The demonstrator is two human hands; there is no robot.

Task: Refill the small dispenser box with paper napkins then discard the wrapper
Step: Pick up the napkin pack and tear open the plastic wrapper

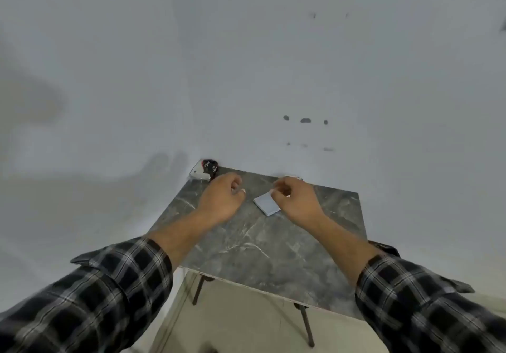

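A flat, pale square napkin stack (pixel 267 204) lies on the dark marble table (pixel 260 246), toward its far side. My right hand (pixel 297 200) hovers at the stack's far right corner, with thumb and fingertips pinched on that corner. My left hand (pixel 221 198) is to the left of the stack, apart from it, its fingers curled in with nothing visible inside. A black, red and white box or pack (pixel 204 170) sits at the table's far left corner against the wall, just beyond my left hand. I cannot tell which of these it is.
The small table stands against a plain white wall (pixel 246 65) on thin dark legs (pixel 306 325). Its near edge (pixel 273 293) is close to me, with pale floor (pixel 241 325) beneath. A small pale object (pixel 293 178) peeks out at the far edge behind my right hand.
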